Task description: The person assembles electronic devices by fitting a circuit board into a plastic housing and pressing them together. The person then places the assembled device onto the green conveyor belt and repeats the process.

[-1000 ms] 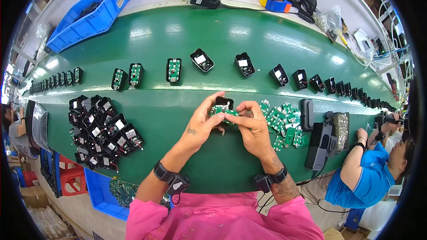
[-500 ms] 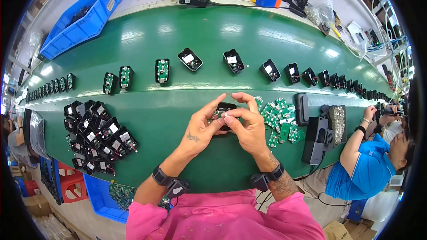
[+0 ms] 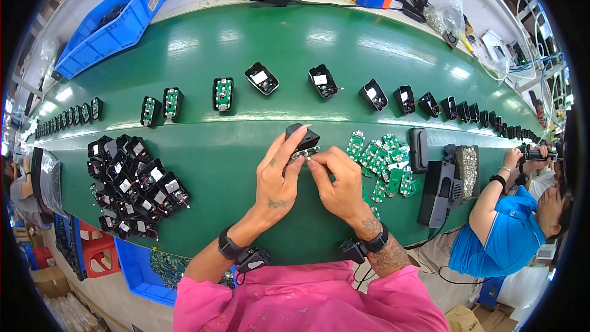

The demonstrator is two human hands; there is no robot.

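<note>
My left hand (image 3: 276,181) holds a black plastic housing (image 3: 305,138), tilted, over the middle of the bench. A green circuit board (image 3: 311,150) shows at the housing's near edge, beside my left fingertips. My right hand (image 3: 340,183) is closed in a pinch right at that board; what sits between its fingertips is too small and too covered to name. To the right of my right hand lies a loose pile of green circuit boards (image 3: 393,154). A heap of black housings (image 3: 126,178) with white parts and red wires inside is on the left.
Along the green bench (image 3: 258,31) runs a row of housings, some with boards (image 3: 224,94) on top. A blue bin (image 3: 117,37) stands far left. At right are a black and grey device (image 3: 435,193), a tray of small parts (image 3: 468,172) and a co-worker in blue (image 3: 501,227).
The housing has turned in my left hand, so its black outer side now shows. My right hand has shifted slightly down, its fingers bent closer together at the board.
</note>
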